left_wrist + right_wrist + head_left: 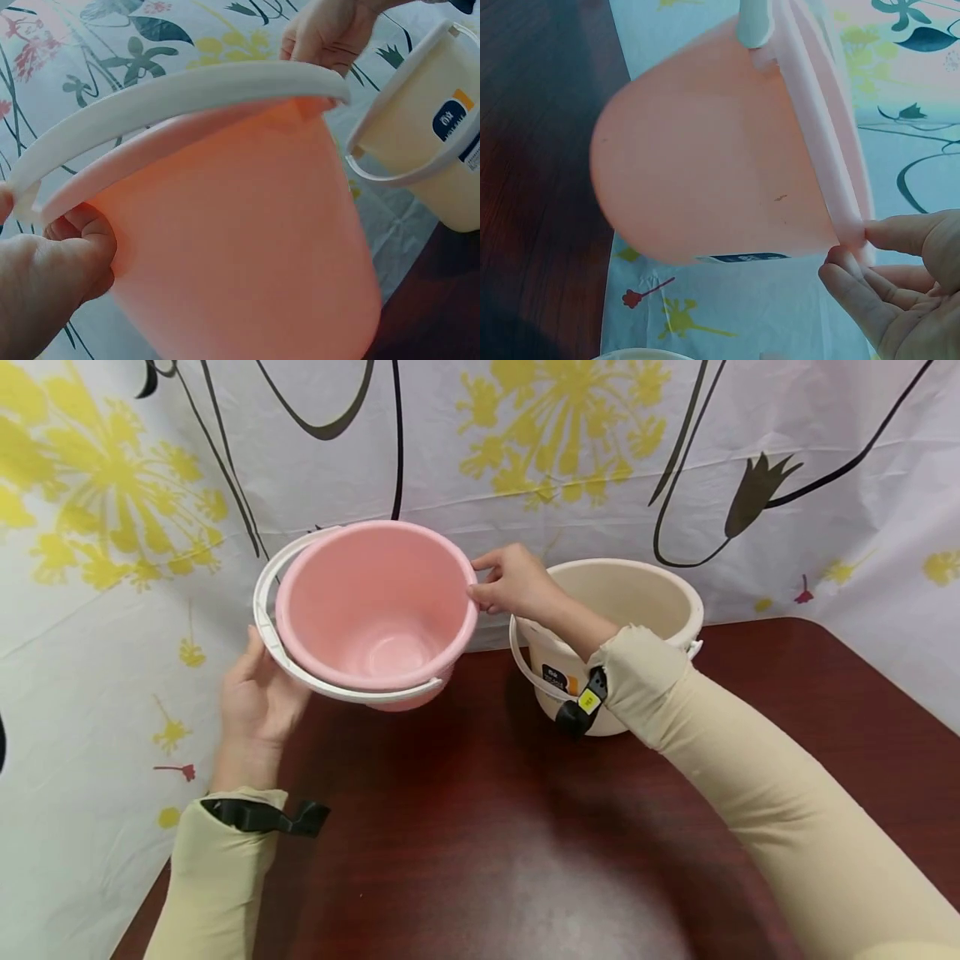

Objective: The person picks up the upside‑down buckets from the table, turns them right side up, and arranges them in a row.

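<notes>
Both my hands hold up a pink bucket [375, 602] in the head view, its mouth tilted toward me and its inside bare. Curled fingers of my left hand [262, 702] grip the rim from outside at the left, with the thumb by the end of the white handle [187, 94]. At the opposite side, my right hand [517, 581] pinches the rim between thumb and fingers, also plain in the right wrist view. The handle lies down along the near side of the rim. A dark label [750, 257] shows edge-on on the bucket's outer wall.
A cream bucket [622, 585] with a dark and orange label stands on the dark red table [465, 835] at the back right, partly behind my right forearm. A white cloth [427, 452] with yellow flowers hangs behind the table.
</notes>
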A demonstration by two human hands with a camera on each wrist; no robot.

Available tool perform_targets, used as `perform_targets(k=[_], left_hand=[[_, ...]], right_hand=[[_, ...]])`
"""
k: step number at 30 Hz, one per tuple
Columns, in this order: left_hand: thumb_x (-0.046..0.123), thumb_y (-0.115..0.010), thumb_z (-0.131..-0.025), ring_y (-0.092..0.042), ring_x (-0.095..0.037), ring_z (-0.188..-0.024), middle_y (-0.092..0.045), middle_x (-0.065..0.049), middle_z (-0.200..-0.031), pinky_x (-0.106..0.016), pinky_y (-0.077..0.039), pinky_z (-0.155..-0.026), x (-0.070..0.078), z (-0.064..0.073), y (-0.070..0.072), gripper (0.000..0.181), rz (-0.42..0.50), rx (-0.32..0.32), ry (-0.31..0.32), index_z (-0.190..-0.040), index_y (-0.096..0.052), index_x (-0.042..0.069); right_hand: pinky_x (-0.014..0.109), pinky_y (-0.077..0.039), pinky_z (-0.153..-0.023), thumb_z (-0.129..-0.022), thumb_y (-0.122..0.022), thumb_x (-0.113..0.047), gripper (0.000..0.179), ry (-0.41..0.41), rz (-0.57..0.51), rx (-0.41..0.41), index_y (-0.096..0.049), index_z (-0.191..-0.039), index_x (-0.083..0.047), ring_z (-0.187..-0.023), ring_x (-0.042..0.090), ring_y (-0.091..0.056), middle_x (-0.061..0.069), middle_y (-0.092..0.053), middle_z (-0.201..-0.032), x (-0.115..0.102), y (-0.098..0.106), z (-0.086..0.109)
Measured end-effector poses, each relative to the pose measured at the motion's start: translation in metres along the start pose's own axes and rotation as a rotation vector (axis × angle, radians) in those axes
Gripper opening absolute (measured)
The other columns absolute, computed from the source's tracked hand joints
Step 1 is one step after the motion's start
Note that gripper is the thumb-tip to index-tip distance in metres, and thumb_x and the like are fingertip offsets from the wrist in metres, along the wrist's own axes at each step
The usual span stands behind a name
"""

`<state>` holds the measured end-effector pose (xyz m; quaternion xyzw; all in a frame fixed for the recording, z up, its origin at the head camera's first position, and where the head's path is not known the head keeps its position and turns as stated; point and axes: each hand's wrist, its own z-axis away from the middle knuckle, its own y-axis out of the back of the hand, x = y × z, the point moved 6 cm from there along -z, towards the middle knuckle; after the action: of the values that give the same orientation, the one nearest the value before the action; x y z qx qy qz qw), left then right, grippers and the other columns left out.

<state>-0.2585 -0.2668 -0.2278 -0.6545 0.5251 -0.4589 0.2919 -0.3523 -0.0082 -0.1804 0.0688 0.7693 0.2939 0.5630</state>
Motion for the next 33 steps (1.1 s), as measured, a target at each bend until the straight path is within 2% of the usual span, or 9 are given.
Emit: perform_targets(k=[2,5,9,13,18,22,25,29,33], left_hand=[[0.019,-0.032,-0.099,-0.005,-0.011,-0.137,-0.02,-0.001,-0.15,-0.038,-0.019,-0.107,-0.002,0.0,0.004,0.042,-0.009,0.028,0.007,-0.14,-0.033,0.008],[0.018,-0.036,-0.099,-0.008,-0.011,-0.137,-0.026,-0.001,-0.148,-0.043,-0.031,-0.101,-0.004,-0.001,0.011,0.042,-0.013,0.089,0.019,-0.14,-0.035,0.009],[0.017,-0.038,-0.098,-0.01,-0.011,-0.136,-0.029,-0.001,-0.146,-0.048,-0.039,-0.093,-0.006,-0.001,0.017,0.045,0.002,0.153,0.041,-0.142,-0.032,0.014],[0.018,-0.039,-0.098,-0.013,-0.013,-0.135,-0.028,-0.001,-0.146,-0.05,-0.042,-0.088,-0.009,0.001,0.025,0.046,0.028,0.216,0.061,-0.143,-0.03,0.017],[0.02,-0.04,-0.097,-0.017,-0.014,-0.135,-0.023,0.002,-0.148,-0.051,-0.042,-0.086,-0.012,0.004,0.037,0.048,0.051,0.277,0.075,-0.144,-0.027,0.019],[0.019,-0.042,-0.097,-0.018,-0.014,-0.134,-0.021,0.002,-0.147,-0.05,-0.042,-0.087,-0.015,0.006,0.047,0.047,0.069,0.331,0.078,-0.143,-0.031,0.018],[0.019,-0.045,-0.096,-0.023,-0.016,-0.133,-0.021,0.003,-0.147,-0.048,-0.041,-0.089,-0.017,0.006,0.052,0.047,0.087,0.374,0.088,-0.141,-0.032,0.018],[0.019,-0.046,-0.096,-0.024,-0.016,-0.132,-0.018,0.004,-0.148,-0.043,-0.034,-0.098,-0.02,0.006,0.056,0.048,0.098,0.409,0.093,-0.141,-0.032,0.018],[0.018,-0.048,-0.095,-0.023,-0.016,-0.133,-0.02,0.003,-0.148,-0.038,-0.026,-0.104,-0.021,0.006,0.057,0.048,0.115,0.44,0.085,-0.14,-0.035,0.017]], right_hand=[[0.023,-0.052,-0.06,-0.084,-0.063,-0.005,0.041,-0.001,0.038,-0.014,-0.054,-0.123,0.003,-0.058,0.009,-0.06,0.018,-0.066,-0.084,-0.001,0.0,-0.002],[0.02,-0.049,-0.059,-0.083,-0.063,-0.008,0.039,0.018,0.167,-0.039,-0.057,-0.121,0.001,-0.056,0.006,-0.058,0.017,-0.068,-0.087,-0.002,-0.001,-0.004],[0.018,-0.04,-0.054,-0.082,-0.062,-0.009,0.02,0.063,0.33,-0.076,-0.067,-0.099,0.0,-0.052,0.004,-0.051,0.007,-0.067,-0.073,0.001,-0.007,-0.009],[0.019,-0.036,-0.053,-0.081,-0.062,-0.008,0.009,0.087,0.397,-0.103,-0.063,-0.075,-0.001,-0.053,0.008,-0.045,-0.002,-0.056,-0.06,0.005,-0.015,-0.013],[0.022,-0.033,-0.054,-0.082,-0.06,-0.007,0.017,0.094,0.44,-0.1,-0.058,-0.065,-0.003,-0.057,0.014,-0.043,0.0,-0.053,-0.06,0.007,-0.021,-0.014],[0.022,-0.034,-0.053,-0.083,-0.059,-0.006,0.016,0.081,0.463,-0.108,-0.061,-0.068,-0.002,-0.059,0.015,-0.043,0.001,-0.052,-0.062,0.008,-0.025,-0.013],[0.022,-0.031,-0.051,-0.084,-0.056,-0.006,0.021,0.071,0.493,-0.123,-0.057,-0.063,-0.003,-0.054,0.013,-0.038,-0.001,-0.045,-0.057,0.011,-0.028,-0.014],[0.022,-0.026,-0.049,-0.084,-0.054,-0.006,0.03,0.069,0.516,-0.133,-0.045,-0.055,-0.008,-0.048,0.01,-0.03,-0.002,-0.034,-0.053,0.016,-0.03,-0.015],[0.022,-0.026,-0.049,-0.084,-0.053,-0.006,0.033,0.08,0.516,-0.122,-0.04,-0.053,-0.01,-0.046,0.009,-0.03,-0.003,-0.033,-0.051,0.018,-0.031,-0.016]])
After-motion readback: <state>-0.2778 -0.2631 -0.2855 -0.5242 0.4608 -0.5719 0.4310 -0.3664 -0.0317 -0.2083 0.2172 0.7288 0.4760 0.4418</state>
